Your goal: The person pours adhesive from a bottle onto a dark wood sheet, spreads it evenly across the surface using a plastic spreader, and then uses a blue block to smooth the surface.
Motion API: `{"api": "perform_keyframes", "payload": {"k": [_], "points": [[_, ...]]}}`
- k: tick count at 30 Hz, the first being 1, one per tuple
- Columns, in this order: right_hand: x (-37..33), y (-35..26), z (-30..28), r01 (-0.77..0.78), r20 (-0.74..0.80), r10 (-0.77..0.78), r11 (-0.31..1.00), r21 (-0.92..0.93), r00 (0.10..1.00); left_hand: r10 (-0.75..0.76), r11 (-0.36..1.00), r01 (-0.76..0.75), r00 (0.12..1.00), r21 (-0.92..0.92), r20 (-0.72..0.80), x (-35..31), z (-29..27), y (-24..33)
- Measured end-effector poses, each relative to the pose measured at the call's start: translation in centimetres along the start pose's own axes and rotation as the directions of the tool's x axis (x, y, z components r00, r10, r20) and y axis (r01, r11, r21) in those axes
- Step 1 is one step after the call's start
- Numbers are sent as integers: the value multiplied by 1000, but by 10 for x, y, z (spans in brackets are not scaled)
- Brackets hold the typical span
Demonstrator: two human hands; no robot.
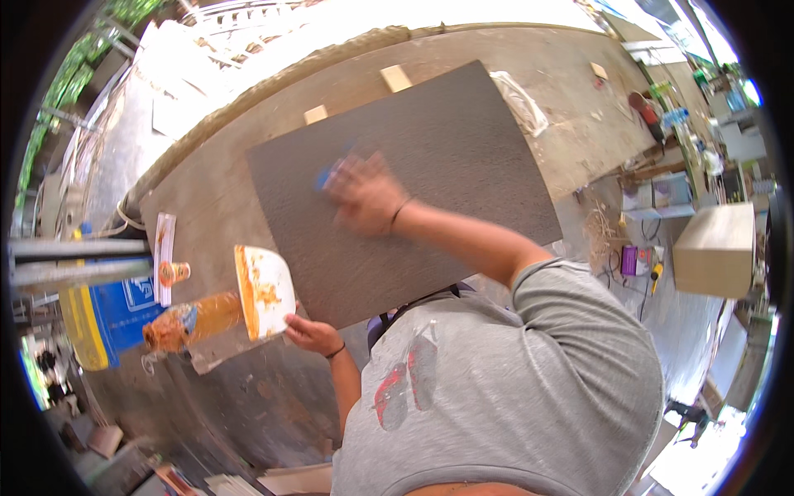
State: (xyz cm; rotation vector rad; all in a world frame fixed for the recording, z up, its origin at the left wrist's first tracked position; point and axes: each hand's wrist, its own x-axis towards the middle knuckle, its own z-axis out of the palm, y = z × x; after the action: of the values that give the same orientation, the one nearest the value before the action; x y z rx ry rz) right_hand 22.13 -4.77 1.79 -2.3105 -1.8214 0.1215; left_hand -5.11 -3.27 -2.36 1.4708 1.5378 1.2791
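Note:
A large dark board (430,157) with a fine-grained surface lies in front of me on the workbench. My right hand (368,194) is over its middle, blurred by motion, with its fingers bent round a small blue piece (323,178) at the board's surface. The blur hides what kind of thing that is. To the left, past the board's near-left edge, my left hand (314,333) pinches the rim of a white half-round, bowl-like piece (269,289) smeared with orange paste. Just left of it lies a cloudy plastic bottle (211,321) stained orange-brown.
Light wood blocks (395,78) stick out from under the board's far edge. A blue bucket (120,310), a pale strip (164,240) and a small orange-and-white cup (175,273) are at left. At right are crumpled white plastic (521,103), a red-and-black power tool (648,116) and a wooden box (713,250).

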Motion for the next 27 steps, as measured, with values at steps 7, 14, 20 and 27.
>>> {"api": "perform_keyframes", "payload": {"k": [7, 14, 20, 27], "points": [[-19, 0, 12, 237, -61, -231, 964, 124, 971, 270, 963, -268, 958, -34, 94, -10, 2, 42], [-16, -4, 7, 276, -14, -278, 945, 174, 961, 348, 936, -289, 855, -203, 386, 1, 59, 64], [-4, 136, -20, -352, -17, 352, 930, -105, 936, 135, 976, -65, 929, -206, 344, 12, 80, 34], [14, 95, -22, -300, -83, 294, 952, -61, 952, 141, 980, -73, 910, -184, 390, 5, 83, 55]]}}
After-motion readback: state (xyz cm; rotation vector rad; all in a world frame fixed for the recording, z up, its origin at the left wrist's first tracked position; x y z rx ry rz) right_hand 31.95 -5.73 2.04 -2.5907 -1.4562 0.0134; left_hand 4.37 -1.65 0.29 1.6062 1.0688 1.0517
